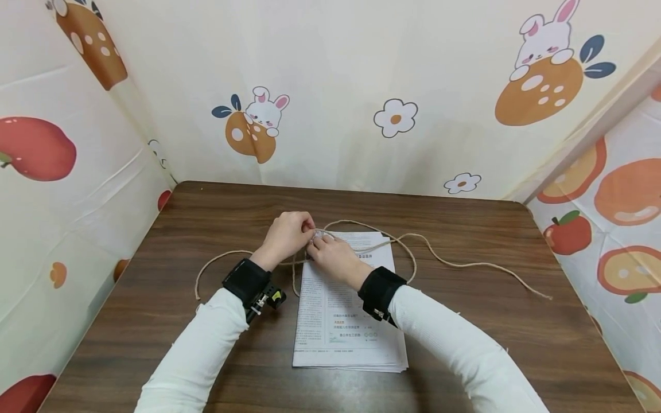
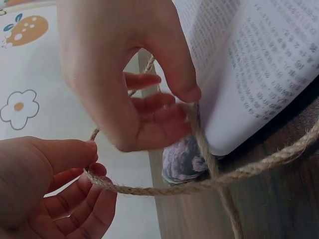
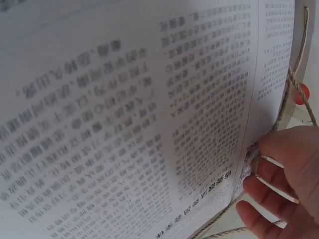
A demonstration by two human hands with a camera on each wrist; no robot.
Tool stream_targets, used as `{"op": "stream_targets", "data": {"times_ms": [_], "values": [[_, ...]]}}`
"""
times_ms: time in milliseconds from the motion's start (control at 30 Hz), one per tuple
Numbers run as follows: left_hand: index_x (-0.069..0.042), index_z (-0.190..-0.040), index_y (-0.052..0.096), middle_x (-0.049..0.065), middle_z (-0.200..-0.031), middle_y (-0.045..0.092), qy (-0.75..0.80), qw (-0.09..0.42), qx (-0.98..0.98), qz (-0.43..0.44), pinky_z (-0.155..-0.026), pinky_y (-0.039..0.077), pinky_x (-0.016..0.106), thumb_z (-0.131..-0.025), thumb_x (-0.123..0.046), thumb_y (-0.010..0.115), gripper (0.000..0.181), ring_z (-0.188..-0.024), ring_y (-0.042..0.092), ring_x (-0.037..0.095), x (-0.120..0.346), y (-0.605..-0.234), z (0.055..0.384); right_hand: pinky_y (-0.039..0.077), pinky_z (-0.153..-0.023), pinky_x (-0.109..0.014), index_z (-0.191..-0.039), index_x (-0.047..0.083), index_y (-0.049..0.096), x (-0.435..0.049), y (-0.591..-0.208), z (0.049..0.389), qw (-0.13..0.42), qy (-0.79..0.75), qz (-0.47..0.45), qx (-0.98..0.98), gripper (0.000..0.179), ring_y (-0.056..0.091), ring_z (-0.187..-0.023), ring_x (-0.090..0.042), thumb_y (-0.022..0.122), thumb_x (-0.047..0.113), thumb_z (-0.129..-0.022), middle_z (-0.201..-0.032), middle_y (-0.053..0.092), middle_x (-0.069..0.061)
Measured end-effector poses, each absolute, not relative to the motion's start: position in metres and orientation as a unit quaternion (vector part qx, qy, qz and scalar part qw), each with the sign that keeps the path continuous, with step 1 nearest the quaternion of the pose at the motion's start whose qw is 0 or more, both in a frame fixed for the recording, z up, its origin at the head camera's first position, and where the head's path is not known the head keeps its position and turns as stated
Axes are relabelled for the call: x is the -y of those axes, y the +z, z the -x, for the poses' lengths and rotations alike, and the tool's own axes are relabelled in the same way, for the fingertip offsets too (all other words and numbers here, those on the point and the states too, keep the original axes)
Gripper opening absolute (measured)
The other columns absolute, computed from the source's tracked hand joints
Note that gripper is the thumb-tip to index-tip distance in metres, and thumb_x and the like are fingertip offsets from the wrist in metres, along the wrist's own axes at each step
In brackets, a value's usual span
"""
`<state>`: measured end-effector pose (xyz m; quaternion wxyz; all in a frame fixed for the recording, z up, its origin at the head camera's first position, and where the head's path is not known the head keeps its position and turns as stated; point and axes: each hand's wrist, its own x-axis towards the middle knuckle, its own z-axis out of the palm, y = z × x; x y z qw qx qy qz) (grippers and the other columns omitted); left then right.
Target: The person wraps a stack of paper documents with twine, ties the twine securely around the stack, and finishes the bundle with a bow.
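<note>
A folded stack of newspaper (image 1: 351,321) lies on the table under my right forearm. My left hand (image 1: 290,234), just off its far left corner, pinches a beige rope (image 1: 229,252) between thumb and fingertips. In the left wrist view that rope (image 2: 149,190) forms a curved loop and crosses another strand near the paper's edge. My right hand (image 1: 335,261) rests over the far end of the stack, its thumb and curled fingers on the rope where it meets the paper edge. A purplish printed corner (image 2: 184,159) shows beneath these fingers. Part of the rope is hidden by both hands.
The dark wooden table (image 1: 232,201) meets a cloth-covered wall (image 1: 330,115) at the back, with printed cloth at both sides. One loose rope end (image 1: 537,292) trails far to the right; another rope end (image 1: 198,295) curls to the left.
</note>
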<state>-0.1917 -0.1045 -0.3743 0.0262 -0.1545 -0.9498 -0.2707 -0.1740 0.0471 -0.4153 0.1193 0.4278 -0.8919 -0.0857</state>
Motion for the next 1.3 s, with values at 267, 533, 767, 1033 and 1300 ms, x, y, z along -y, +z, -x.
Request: {"op": "stream_targets", "data": {"times_ms": [267, 533, 767, 1033, 1300], "values": [[-0.008, -0.085, 0.066, 0.002, -0.071, 0.058, -0.260, 0.017, 0.954, 0.150, -0.055, 0.039, 0.025, -0.085, -0.014, 0.064, 0.006, -0.060, 0.050, 0.015, 0.107, -0.382, 0.190, 0.050, -0.064, -0.031, -0.091, 0.014, 0.064, -0.058, -0.416, 0.163, 0.132, -0.095, -0.427, 0.890, 0.011, 0.059, -0.085, -0.019, 0.056, 0.021, -0.090, -0.091, 0.063, -0.001], [-0.009, -0.082, 0.066, 0.002, -0.070, 0.058, -0.255, 0.013, 0.956, 0.145, -0.054, 0.039, 0.026, -0.084, -0.014, 0.064, 0.006, -0.059, 0.050, 0.015, 0.111, -0.391, 0.188, 0.048, -0.064, -0.028, -0.087, 0.016, 0.063, -0.076, -0.410, 0.138, 0.135, -0.098, -0.454, 0.875, 0.007, 0.056, -0.079, -0.016, 0.058, 0.021, -0.089, -0.084, 0.063, 0.002], [-0.010, -0.080, 0.065, 0.001, -0.068, 0.057, -0.230, 0.001, 0.962, 0.149, -0.053, 0.039, 0.025, -0.082, -0.014, 0.066, 0.005, -0.058, 0.049, 0.014, 0.110, -0.403, 0.186, 0.044, -0.058, -0.027, -0.085, 0.018, 0.062, -0.086, -0.411, 0.119, 0.106, -0.083, -0.463, 0.876, 0.006, 0.057, -0.073, -0.014, 0.059, 0.023, -0.087, -0.080, 0.061, 0.004], [-0.011, -0.080, 0.066, 0.002, -0.075, 0.059, -0.212, 0.016, 0.965, 0.156, -0.056, 0.043, 0.028, -0.082, -0.013, 0.066, 0.003, -0.063, 0.052, 0.015, 0.110, -0.405, 0.181, 0.045, -0.059, -0.026, -0.089, 0.020, 0.064, -0.088, -0.416, 0.109, 0.085, -0.063, -0.463, 0.880, 0.009, 0.058, -0.075, -0.012, 0.064, 0.028, -0.085, -0.082, 0.062, 0.006], [-0.011, -0.082, 0.066, 0.000, -0.080, 0.060, -0.204, 0.030, 0.952, 0.225, -0.059, 0.044, 0.028, -0.080, -0.012, 0.068, 0.003, -0.069, 0.054, 0.013, 0.105, -0.397, 0.159, 0.046, -0.060, -0.026, -0.084, 0.020, 0.062, -0.091, -0.418, 0.109, 0.090, -0.026, -0.469, 0.878, 0.008, 0.056, -0.072, -0.012, 0.066, 0.027, -0.083, -0.080, 0.059, 0.006]]}}
